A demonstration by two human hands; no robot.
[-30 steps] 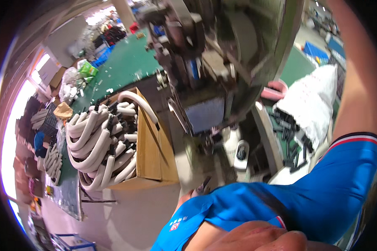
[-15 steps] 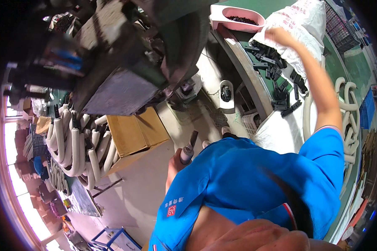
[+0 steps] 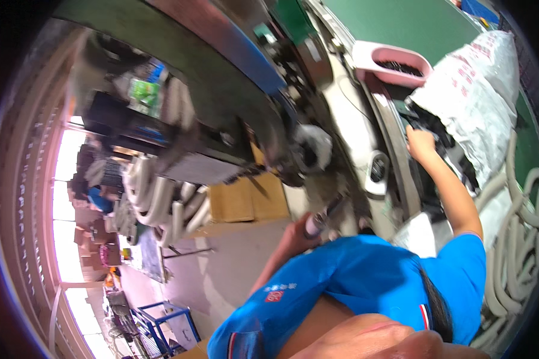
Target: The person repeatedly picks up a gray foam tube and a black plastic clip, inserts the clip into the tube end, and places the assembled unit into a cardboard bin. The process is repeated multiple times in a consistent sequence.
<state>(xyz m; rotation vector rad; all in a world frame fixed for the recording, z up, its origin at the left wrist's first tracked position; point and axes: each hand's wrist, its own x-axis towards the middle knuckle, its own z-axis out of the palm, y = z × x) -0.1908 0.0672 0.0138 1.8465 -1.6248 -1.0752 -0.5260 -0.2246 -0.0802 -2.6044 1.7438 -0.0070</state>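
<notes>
Head view: a tube (image 3: 313, 226), dark-tipped already, is clasped by the left hand (image 3: 297, 234); black parts (image 3: 443, 131) are left loose by the sack (image 3: 479, 96), the right hand (image 3: 421, 143) set among them, grip unclear.

Black plastic pieces (image 3: 442, 128) lie jumbled at the mouth of the white sack (image 3: 476, 87); well left of it, the left hand (image 3: 296, 237) grips a pale, dark-ended tube (image 3: 313, 225).

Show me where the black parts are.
At right in the head view, the black parts lie between the right hand and the white sack.
</notes>
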